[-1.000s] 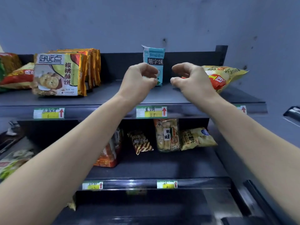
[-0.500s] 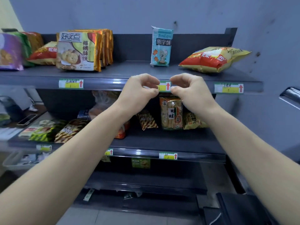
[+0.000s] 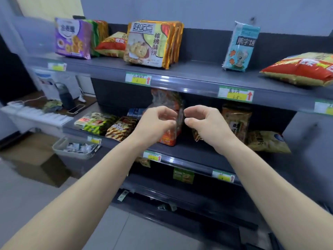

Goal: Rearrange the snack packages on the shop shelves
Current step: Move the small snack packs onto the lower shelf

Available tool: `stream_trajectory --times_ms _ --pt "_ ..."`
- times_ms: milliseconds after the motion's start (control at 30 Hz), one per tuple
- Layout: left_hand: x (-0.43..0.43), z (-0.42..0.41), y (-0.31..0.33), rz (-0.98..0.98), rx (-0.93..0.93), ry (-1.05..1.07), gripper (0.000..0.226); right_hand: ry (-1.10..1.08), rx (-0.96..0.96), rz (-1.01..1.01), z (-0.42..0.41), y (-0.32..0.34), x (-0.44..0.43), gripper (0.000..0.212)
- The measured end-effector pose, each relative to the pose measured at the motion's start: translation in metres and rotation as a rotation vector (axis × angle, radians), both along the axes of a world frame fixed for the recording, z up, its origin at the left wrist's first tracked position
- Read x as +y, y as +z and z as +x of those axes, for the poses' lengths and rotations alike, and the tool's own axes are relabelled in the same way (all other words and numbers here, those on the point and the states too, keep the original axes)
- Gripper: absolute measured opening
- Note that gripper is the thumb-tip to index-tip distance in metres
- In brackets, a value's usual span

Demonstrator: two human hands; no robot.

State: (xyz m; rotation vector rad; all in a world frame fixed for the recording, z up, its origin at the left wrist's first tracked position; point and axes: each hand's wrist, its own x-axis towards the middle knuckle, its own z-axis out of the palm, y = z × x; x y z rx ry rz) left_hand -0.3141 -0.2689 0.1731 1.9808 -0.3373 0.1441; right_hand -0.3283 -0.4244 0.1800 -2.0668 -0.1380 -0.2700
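Observation:
My left hand (image 3: pixel 156 124) and my right hand (image 3: pixel 207 123) hover side by side in front of the middle shelf (image 3: pixel 191 160), fingers curled, holding nothing. Between and behind them an orange package with a clear top (image 3: pixel 170 138) stands upright on that shelf, partly hidden by my left hand. A striped brown pack (image 3: pixel 120 129) and a green pack (image 3: pixel 93 123) lie to its left. A tall rice-cracker pack (image 3: pixel 236 118) and a yellow chip bag (image 3: pixel 266 141) are on its right.
The top shelf (image 3: pixel 180 83) carries a purple pack (image 3: pixel 72 40), a row of yellow cookie packs (image 3: pixel 146 44), an upright blue pack (image 3: pixel 241 46) and a red-and-yellow bag (image 3: pixel 302 69). A grey basket (image 3: pixel 77 149) and a cardboard box (image 3: pixel 27 150) sit on the floor at left.
Both hands have come down from the top shelf, away from the blue pack, to the level of the middle shelf. The view has swung left and down. The finger pose is unchanged.

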Motion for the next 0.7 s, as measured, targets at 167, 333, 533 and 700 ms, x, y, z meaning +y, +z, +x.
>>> stream_trajectory --times_ms 167,333,533,700 --pt "0.089 0.021 -0.024 0.014 0.08 0.089 0.015 0.075 0.068 0.0 0.033 -0.025 0.088 0.026" --pt "0.178 0.054 -0.047 -0.004 0.154 0.182 0.017 0.153 0.13 0.001 0.071 -0.039 0.175 0.031" --pt "0.266 0.09 -0.078 -0.003 0.238 0.254 0.016 0.157 0.224 0.031 0.117 -0.072 0.259 0.031" --pt "0.312 0.115 -0.098 -0.043 0.316 0.299 0.015 0.156 0.307 0.056 0.147 -0.092 0.302 0.031"
